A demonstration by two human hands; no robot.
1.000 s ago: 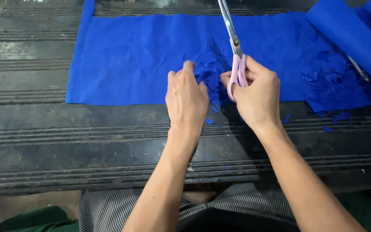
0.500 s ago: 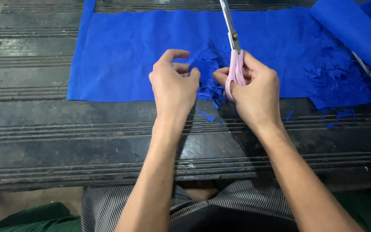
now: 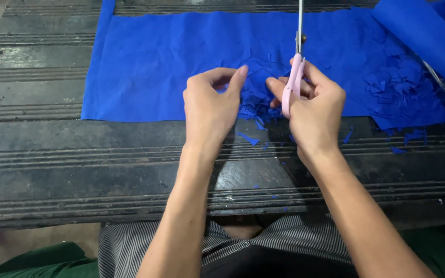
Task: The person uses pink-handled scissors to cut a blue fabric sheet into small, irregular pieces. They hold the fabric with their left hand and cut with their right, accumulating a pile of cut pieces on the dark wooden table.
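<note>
Two hands work over a blue fabric sheet point(image 3: 171, 62) on the dark ridged bench point(image 3: 78, 159): right hand point(image 3: 315, 110) gripping pink-handled scissors point(image 3: 295, 67), left hand point(image 3: 209, 108) loosely curled, pinching blue scraps point(image 3: 256, 100).

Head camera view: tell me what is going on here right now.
A person sits at a dark grooved table with a blue sheet spread across it. The right hand grips pink-handled scissors, blades pointing away and closed. The left hand is raised beside it, fingers curled, apparently pinching a small blue piece. Blue scraps lie on the sheet and along the table's edge.
</note>
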